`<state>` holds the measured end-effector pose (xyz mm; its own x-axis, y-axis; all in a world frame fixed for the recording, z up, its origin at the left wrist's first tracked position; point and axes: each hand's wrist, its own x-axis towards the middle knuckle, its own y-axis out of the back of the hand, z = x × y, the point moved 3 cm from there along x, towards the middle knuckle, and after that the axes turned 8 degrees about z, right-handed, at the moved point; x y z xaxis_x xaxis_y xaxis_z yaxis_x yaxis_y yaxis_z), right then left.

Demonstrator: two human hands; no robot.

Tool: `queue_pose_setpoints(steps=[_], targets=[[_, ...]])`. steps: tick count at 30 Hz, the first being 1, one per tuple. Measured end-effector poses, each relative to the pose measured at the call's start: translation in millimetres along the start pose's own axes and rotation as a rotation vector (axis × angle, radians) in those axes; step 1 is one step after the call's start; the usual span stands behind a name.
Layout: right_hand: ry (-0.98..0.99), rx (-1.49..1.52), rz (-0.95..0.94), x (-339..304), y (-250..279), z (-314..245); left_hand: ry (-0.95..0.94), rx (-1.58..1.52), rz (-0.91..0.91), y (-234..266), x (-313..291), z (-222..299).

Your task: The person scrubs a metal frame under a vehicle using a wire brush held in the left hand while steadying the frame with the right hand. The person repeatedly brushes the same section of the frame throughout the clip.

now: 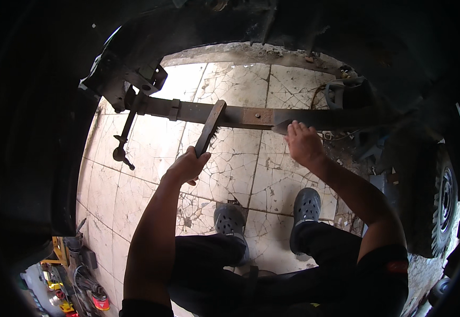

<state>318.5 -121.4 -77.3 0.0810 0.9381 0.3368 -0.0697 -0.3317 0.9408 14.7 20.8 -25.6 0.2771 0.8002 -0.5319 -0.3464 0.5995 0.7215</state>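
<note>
A dark leaf spring (pixel 232 115) runs across the view under a vehicle, with a rusty square patch (pixel 268 116) and a small bolt head (pixel 257 115) at its middle. My left hand (pixel 186 166) is closed round the lower end of a wire brush (pixel 208 129). Its wooden back crosses in front of the spring, bristles facing right; contact with the spring is unclear. My right hand (pixel 306 145) pinches a flat, dark, pointed piece (pixel 281 127) at the spring's lower edge, just right of the patch. Its kind is hard to tell.
Left of the spring hangs a dark rod with a ball-shaped end (pixel 119 154). A wheel (pixel 445 195) stands at the right, and a grey stand (pixel 343 93) at the back right. Tools (pixel 63 285) lie at lower left. Cracked tiles (pixel 230 179) cover the floor beneath my grey clogs (pixel 230 220).
</note>
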Motion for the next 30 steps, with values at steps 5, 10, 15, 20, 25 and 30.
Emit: queue_pose_setpoints(steps=[5,10,15,20,25,30], targets=[[-0.092,-0.011,0.25,18.8,42.7,27.5,0.002,-0.042,-0.006,1.0,-1.2,1.5],[-0.125,-0.143,-0.039,-1.9,14.5,49.8,0.001,-0.044,-0.004,-0.2,-3.5,4.7],[-0.018,-0.17,0.02,-25.2,-21.4,46.8,0.005,-0.011,-0.024,-3.7,2.0,2.2],[0.108,-0.086,0.13,-0.2,-15.6,57.8,0.008,-0.011,-0.02,-3.6,-0.1,1.5],[0.137,-0.02,0.164,0.1,-25.3,74.9,-0.008,-0.019,-0.002,-5.8,0.4,3.6],[0.108,-0.024,0.209,-26.5,-20.3,65.6,-0.012,-0.025,0.001,-1.8,-1.1,-0.5]])
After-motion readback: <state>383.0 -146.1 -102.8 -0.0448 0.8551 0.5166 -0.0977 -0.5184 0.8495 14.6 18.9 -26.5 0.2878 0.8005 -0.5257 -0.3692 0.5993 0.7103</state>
